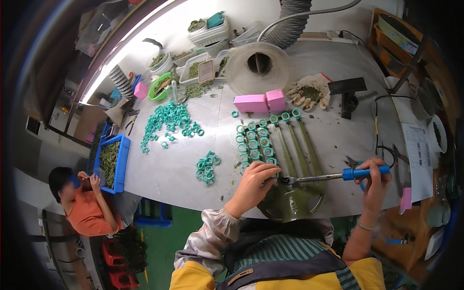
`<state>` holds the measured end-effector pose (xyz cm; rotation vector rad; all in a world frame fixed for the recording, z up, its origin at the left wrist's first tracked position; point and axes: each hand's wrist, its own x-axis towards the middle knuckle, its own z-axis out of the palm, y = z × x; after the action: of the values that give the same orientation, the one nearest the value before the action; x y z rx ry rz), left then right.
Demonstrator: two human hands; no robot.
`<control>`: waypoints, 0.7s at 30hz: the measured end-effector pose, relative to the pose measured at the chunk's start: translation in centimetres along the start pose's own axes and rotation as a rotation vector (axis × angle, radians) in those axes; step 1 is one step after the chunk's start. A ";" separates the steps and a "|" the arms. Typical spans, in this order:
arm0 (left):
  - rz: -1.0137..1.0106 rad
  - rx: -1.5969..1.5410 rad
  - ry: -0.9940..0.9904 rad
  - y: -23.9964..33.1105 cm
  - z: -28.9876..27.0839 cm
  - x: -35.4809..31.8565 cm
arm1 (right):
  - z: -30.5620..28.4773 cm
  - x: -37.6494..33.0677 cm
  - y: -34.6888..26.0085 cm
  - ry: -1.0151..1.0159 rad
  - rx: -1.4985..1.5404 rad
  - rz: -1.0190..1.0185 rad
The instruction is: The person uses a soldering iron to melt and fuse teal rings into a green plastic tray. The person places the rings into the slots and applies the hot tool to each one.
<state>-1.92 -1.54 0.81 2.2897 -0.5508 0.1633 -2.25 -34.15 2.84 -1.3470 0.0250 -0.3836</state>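
An olive-green frame (292, 200) with a rounded base and long parallel bars lies on the metal table before me. Teal rings (265, 143) line its left bars in rows; the bars on the right hold a ring only at their far ends. My left hand (253, 186) is closed over the near end of the ring rows, its fingertips pinching what looks like a teal ring, mostly hidden. In my right hand (374, 183) is the blue handle of a metal-shafted tool (319, 178). The tool's rounded head meets the frame beside my left fingertips.
Loose teal rings form a large pile (169, 118) and a small one (207, 166) at left. Pink blocks (251, 103), a clear funnel hood (234, 70), a soiled glove (311, 92) and a black stand (347, 94) stand beyond. A co-worker (87, 203) sits left by a blue tray (123, 159).
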 end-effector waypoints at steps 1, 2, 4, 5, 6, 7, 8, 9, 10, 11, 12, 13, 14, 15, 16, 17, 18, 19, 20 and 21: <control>-0.010 -0.073 0.013 -0.1 -0.2 0.2 | 0.0 0.1 -0.1 0.023 -0.024 -0.009; -0.024 -0.154 0.064 -1.0 -1.0 0.4 | 0.4 0.1 0.0 0.048 -0.020 -0.034; -0.213 -0.041 0.271 -3.6 -2.9 0.0 | 0.2 0.2 0.2 0.035 -0.014 -0.039; -0.227 0.263 0.367 -5.3 -4.1 -0.4 | 0.1 0.2 0.2 0.021 -0.009 -0.046; -0.314 0.508 0.401 -7.7 -4.9 -1.1 | 0.3 0.2 0.1 0.016 -0.006 -0.046; -0.314 0.508 0.401 -8.8 -5.5 -1.6 | 0.4 0.2 0.0 0.011 -0.011 -0.049; -0.394 0.722 0.342 -9.8 -5.8 -2.3 | 0.4 0.1 -0.1 0.006 -0.017 -0.052; -0.474 0.934 0.280 -10.6 -5.8 -2.8 | 0.5 0.1 -0.1 0.005 -0.017 -0.052; -0.493 0.937 0.245 -11.4 -5.6 -3.3 | 0.4 0.1 -0.1 0.001 -0.021 -0.051; -0.496 0.938 0.246 -12.1 -5.4 -3.9 | 0.5 0.1 -0.1 -0.003 -0.024 -0.049; -0.420 0.923 0.275 -12.3 -5.2 -4.1 | 0.5 0.1 -0.1 -0.002 -0.027 -0.048; -0.346 0.908 0.304 -12.5 -5.1 -4.4 | 0.6 0.0 -0.2 0.012 -0.020 -0.057; -0.348 0.906 0.303 -12.6 -5.1 -4.7 | 0.7 0.0 -0.2 0.025 -0.013 -0.065; -0.304 0.810 0.317 -12.2 -5.3 -4.6 | 0.6 0.0 -0.2 0.026 -0.017 -0.065; -0.261 0.715 0.331 -11.7 -5.5 -4.6 | 0.4 0.0 -0.2 0.023 -0.016 -0.061; -0.261 0.712 0.330 -11.0 -5.5 -4.6 | 0.3 0.0 -0.3 0.019 -0.016 -0.057; -0.357 0.358 0.381 -9.5 -5.7 -4.3 | 0.2 0.0 -0.3 0.022 -0.019 -0.058; -0.446 -0.002 0.421 -8.2 -5.7 -4.1 | 0.2 -0.1 -0.4 0.040 -0.015 -0.045; -0.359 -0.031 0.389 -7.1 -5.8 -3.9 | 0.1 -0.1 -0.5 0.060 -0.013 -0.033; -0.358 -0.036 0.388 -5.4 -5.8 -3.7 | -0.1 -0.2 -0.7 0.062 -0.017 -0.034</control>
<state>-2.58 7.10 0.31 2.2022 0.0554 0.4044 -2.60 -34.28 3.51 -1.3534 0.0565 -0.4546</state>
